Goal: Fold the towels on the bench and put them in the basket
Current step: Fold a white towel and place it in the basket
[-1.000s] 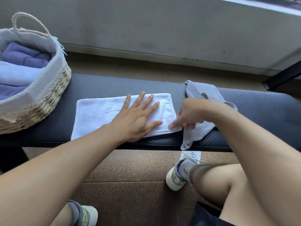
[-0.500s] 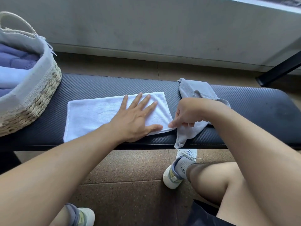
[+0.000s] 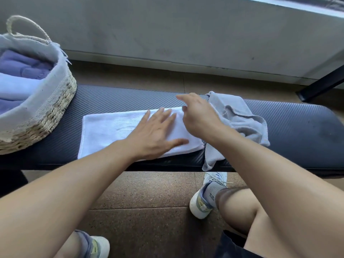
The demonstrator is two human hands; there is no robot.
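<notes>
bench (image 3: 121, 101): dark ribbed pad spanning mid-frame, ends cut off | basket (image 3: 54, 110): woven, cloth-lined, upper left, cropped, folded blue towels inside | white towel (image 3: 108, 131): flat rectangle, centre, right end hidden | grey towel (image 3: 240, 116): crumpled, right | left hand (image 3: 154, 135): fingers spread, pressing white towel | right hand (image 3: 199, 116): blurred, fingers loosely extended, holding nothing

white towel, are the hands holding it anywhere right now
Nothing is gripped. The left hand lies flat, pressing the white towel near its right end; the right hand hovers open above that end.
</notes>
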